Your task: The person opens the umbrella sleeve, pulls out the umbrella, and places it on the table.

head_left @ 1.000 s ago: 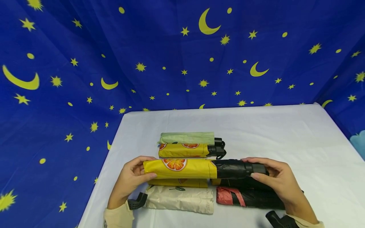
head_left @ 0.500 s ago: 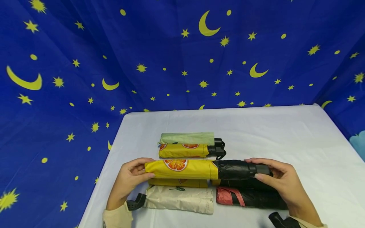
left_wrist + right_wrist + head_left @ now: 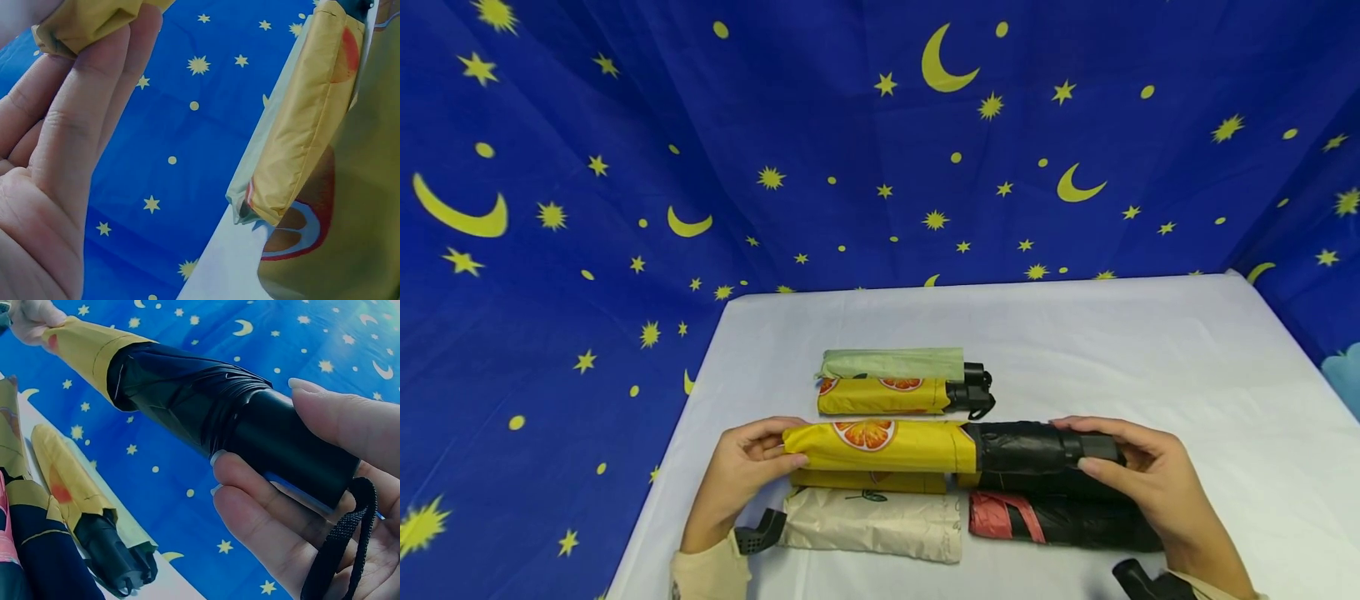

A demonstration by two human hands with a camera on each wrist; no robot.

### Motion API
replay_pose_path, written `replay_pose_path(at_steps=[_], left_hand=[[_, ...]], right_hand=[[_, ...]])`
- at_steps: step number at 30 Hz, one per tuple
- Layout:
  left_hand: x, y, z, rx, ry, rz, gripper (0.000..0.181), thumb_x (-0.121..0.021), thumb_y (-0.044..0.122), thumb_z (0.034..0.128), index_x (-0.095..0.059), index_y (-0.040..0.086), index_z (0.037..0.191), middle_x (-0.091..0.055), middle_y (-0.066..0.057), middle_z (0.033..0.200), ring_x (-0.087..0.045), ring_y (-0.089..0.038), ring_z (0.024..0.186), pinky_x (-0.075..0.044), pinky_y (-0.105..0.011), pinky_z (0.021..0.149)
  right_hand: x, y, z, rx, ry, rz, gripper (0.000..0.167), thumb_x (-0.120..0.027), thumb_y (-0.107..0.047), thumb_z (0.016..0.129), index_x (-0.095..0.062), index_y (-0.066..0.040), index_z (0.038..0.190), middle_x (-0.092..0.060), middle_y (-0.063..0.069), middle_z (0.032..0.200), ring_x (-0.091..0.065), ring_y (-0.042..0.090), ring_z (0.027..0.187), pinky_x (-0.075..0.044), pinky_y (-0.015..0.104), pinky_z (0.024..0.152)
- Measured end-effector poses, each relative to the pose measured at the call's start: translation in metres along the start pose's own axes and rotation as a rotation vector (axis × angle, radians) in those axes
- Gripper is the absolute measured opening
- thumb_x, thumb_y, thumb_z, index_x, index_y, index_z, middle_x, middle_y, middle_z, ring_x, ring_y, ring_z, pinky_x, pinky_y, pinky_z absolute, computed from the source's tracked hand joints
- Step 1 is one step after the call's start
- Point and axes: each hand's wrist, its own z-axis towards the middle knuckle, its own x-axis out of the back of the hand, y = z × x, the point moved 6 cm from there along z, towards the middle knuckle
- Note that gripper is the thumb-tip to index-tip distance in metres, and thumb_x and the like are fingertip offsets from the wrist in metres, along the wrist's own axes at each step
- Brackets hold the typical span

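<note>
A folded black umbrella [image 3: 1018,447] sticks partway out of a yellow cover [image 3: 917,450] printed with orange slices, held level above the table. My left hand [image 3: 748,458] pinches the cover's far-left end, thumb in front and fingers behind. With thumb and fingers my right hand [image 3: 1150,479] grips the umbrella's black handle [image 3: 294,450]; a black wrist strap [image 3: 344,544] hangs across the palm in the right wrist view. Below lie another yellow cover [image 3: 865,481] and a dark folded umbrella [image 3: 1037,482], both partly hidden.
Behind lie a green covered umbrella [image 3: 887,364] and a yellow covered umbrella [image 3: 880,398], side by side. In front are a cream cover [image 3: 872,523] and a black-and-red folded umbrella [image 3: 1075,522]. All rest on a white table [image 3: 1187,358] before a blue star-printed cloth [image 3: 850,108].
My right hand has moved slightly right with the handle, and a little more of the black umbrella shows outside the cover. The cover and left hand have shifted slightly right.
</note>
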Motion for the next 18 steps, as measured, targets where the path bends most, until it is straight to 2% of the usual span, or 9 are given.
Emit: replay_pose_path(at_steps=[7,13,18], left_hand=[[0.0006,-0.0002,0.0005,0.020,0.016,0.025,0.038,-0.074,-0.012,0.0868,-0.062,-0.018,0.123,-0.073,-0.014,0.117,-0.073,-0.025,0.102,-0.062,-0.034,0.078],[0.0014,0.0020,-0.0004,0.000,0.022,0.029,0.038,-0.073,-0.014,0.0866,-0.061,-0.019,0.122,-0.072,-0.014,0.118,-0.072,-0.026,0.103,-0.062,-0.034,0.079],[0.0040,0.0002,-0.0020,0.034,0.042,0.034,0.038,-0.075,-0.013,0.0851,-0.063,-0.019,0.120,-0.073,-0.015,0.116,-0.073,-0.026,0.102,-0.062,-0.034,0.079]], right_hand=[[0.0030,0.0003,-0.0011,0.028,-0.013,0.014,0.043,-0.051,0.032,0.088,-0.054,0.022,0.129,-0.063,0.027,0.131,-0.063,0.028,0.122,-0.060,0.035,0.085],[0.0030,-0.0018,-0.0011,0.060,-0.035,0.034,0.044,-0.049,0.034,0.087,-0.053,0.023,0.129,-0.061,0.029,0.132,-0.062,0.031,0.124,-0.060,0.036,0.088],[0.0050,-0.0015,-0.0024,0.039,-0.025,0.041,0.043,-0.049,0.033,0.088,-0.053,0.023,0.129,-0.062,0.028,0.132,-0.062,0.030,0.123,-0.060,0.037,0.086]])
